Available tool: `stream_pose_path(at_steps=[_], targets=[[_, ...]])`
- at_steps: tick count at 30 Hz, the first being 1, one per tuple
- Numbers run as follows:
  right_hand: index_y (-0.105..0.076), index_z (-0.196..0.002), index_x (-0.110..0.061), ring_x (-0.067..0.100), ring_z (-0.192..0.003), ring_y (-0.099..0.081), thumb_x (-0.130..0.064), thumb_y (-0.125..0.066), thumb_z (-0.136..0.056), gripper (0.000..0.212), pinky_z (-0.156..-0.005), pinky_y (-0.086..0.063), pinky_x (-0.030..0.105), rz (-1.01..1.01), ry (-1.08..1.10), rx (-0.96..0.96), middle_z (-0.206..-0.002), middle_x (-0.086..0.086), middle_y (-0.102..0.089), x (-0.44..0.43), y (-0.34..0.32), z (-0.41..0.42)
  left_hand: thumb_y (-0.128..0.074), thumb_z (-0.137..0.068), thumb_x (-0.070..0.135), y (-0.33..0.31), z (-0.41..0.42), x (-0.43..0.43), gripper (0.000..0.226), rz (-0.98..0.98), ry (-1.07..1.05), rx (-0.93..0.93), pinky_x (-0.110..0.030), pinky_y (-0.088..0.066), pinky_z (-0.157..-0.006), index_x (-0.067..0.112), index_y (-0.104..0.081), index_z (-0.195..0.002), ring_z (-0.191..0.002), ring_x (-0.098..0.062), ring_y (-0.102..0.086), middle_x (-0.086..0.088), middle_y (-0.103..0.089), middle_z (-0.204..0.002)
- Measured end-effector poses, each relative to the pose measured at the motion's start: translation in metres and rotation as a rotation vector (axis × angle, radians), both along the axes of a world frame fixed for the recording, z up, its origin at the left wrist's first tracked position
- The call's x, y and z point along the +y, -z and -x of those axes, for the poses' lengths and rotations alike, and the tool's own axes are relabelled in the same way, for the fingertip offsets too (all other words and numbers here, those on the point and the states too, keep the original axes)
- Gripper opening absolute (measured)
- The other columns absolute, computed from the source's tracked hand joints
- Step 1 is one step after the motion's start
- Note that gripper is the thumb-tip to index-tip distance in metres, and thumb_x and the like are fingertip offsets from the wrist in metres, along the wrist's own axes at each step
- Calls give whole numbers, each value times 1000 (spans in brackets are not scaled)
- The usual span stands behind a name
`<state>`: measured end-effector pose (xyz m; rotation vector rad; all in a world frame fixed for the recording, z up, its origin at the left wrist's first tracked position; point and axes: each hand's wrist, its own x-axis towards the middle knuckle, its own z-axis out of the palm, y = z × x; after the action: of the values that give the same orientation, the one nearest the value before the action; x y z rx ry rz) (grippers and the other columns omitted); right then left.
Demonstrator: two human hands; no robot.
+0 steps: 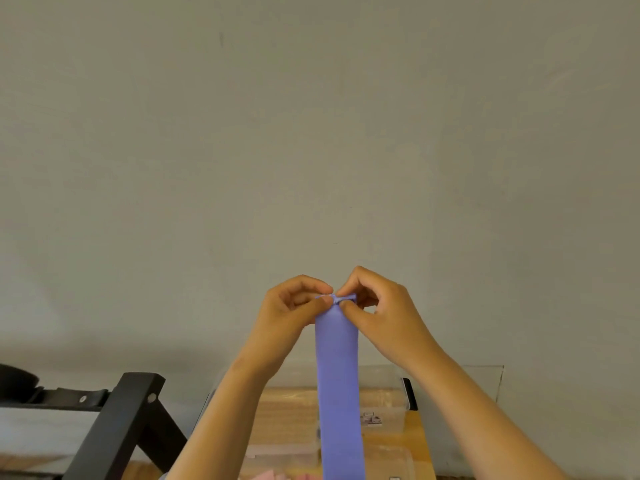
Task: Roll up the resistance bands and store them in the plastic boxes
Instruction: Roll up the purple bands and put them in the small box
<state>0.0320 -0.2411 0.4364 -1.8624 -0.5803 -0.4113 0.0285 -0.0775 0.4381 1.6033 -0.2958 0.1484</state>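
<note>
A purple resistance band hangs straight down from my raised hands and runs out of the bottom of the frame. Its top end is curled into a small tight roll. My left hand pinches the left side of that roll between thumb and fingers. My right hand pinches the right side the same way. Below and behind the band, clear plastic boxes stand on a wooden table. Something pink shows at the bottom edge.
A black metal frame with angled legs stands at the lower left. A dark round object rests on it. A plain grey wall fills most of the view. A clear panel leans at the right.
</note>
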Motion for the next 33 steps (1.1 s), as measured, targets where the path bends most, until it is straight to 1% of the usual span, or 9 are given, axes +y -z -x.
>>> stream_pose_path(at_steps=[5, 10, 15, 19, 23, 25, 28, 31, 33], targets=[[-65, -88, -18, 11, -85, -69, -13, -69, -86, 7, -77, -54, 23, -137, -103, 238, -88, -6, -72, -2, 1, -3, -68, -83, 0, 0, 1, 0, 10, -49, -89, -87, -17, -51, -72, 9, -69, -87, -80, -15, -69, -9, -73, -85], [-68, -84, -12, 10, -79, -69, -5, -67, -86, 8, -70, -53, 19, -157, -50, 153, -81, -8, -71, -1, 3, -4, -67, -85, 2, 1, 4, -1, 10, -62, -84, -93, -21, -54, -73, 11, -67, -90, -84, -17, -70, -12, -73, -88], [-68, -79, -18, 13, -77, -66, -2, -67, -83, 16, -71, -55, 29, -127, 5, 92, -78, -7, -69, 1, 7, -2, -60, -91, 8, 4, 2, 1, 8, -50, 20, -7, -32, -54, -67, 4, -66, -89, -78, -24, -69, -19, -73, -85], [-65, -84, -21, 11, -80, -67, -2, -66, -83, 18, -73, -54, 23, -148, -48, 174, -82, -8, -69, 0, 8, 0, -67, -84, -1, 6, 1, 3, 8, -45, -35, -37, -24, -55, -73, 4, -69, -90, -85, -22, -71, -12, -74, -87], [-66, -90, -18, 11, -80, -69, -13, -70, -85, 8, -73, -55, 23, -178, -43, 266, -84, -1, -73, -3, 9, -3, -70, -80, -6, 6, 2, 3, 14, -79, -96, -97, -20, -53, -71, 8, -69, -83, -80, -16, -70, -3, -73, -83], [-68, -86, -15, 10, -81, -69, -6, -69, -84, 9, -73, -53, 20, -192, -38, 232, -83, -2, -73, -3, 9, -5, -69, -81, -6, 7, 2, 3, 16, -97, -86, -113, -20, -53, -73, 9, -68, -86, -81, -14, -69, -2, -73, -83], [-68, -80, -15, 12, -80, -69, 4, -66, -82, 19, -71, -52, 19, -200, -50, 202, -80, -5, -71, -3, 7, -4, -62, -90, 5, 8, 3, 2, 13, -59, -9, -45, -28, -57, -76, 9, -64, -102, -86, -21, -71, -10, -74, -88], [-67, -77, -18, 11, -78, -68, 8, -64, -79, 25, -68, -50, 18, -173, -25, 185, -77, -7, -70, -3, 7, -3, -61, -91, 6, 9, 1, 0, 9, -34, -24, -37, -26, -54, -69, 0, -65, -96, -81, -19, -71, -12, -74, -84], [-65, -82, -17, 11, -81, -69, 7, -64, -80, 25, -69, -51, 19, -178, -53, 217, -82, -6, -70, -4, 7, -2, -66, -86, 3, 9, 0, -1, 5, -48, -63, -64, -20, -52, -68, 2, -69, -90, -77, -14, -70, -11, -73, -83]])
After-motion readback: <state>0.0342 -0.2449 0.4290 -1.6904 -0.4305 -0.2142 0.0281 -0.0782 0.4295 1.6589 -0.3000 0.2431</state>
